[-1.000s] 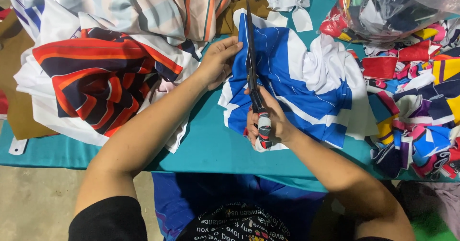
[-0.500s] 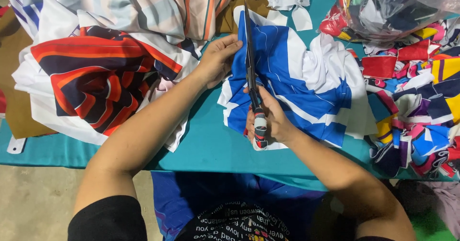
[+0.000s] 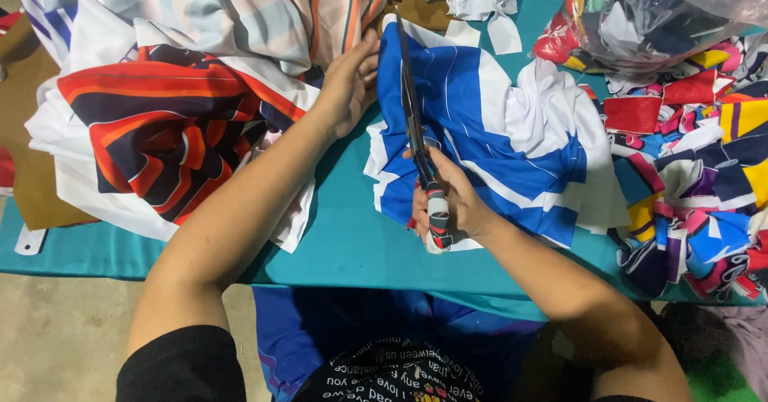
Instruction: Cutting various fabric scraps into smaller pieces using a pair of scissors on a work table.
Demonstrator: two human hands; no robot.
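1. The right hand (image 3: 448,202) is wrapped around the tape-bound handles of a pair of long, dark-bladed tailor's scissors (image 3: 416,130), at the near edge of the cloth.
2. The blades run away from the person, over a blue and white printed piece of fabric (image 3: 512,130) that lies on the teal-covered bench (image 3: 344,242), a little right of the middle. They look close together; whether they are fully shut I cannot tell.
3. The left hand (image 3: 352,82) rests with fingers curled on the far left edge of that fabric, pinning it just beside the blade tips.
4. Judging from this, the step in hand is a straight cut up the left side of the blue and white piece, with the scissors well into the cloth.
5. The next move seems to call for the left hand to hold the edge taut and flat and stay clear of the tips, and for the blades to keep one straight line towards the far edge.
6. On the left lies a heap of red, navy and white striped fabric (image 3: 160,138); on the right, a pile of multicoloured cloth offcuts (image 3: 696,178), with a clear plastic bag of scraps (image 3: 664,18) beyond it.
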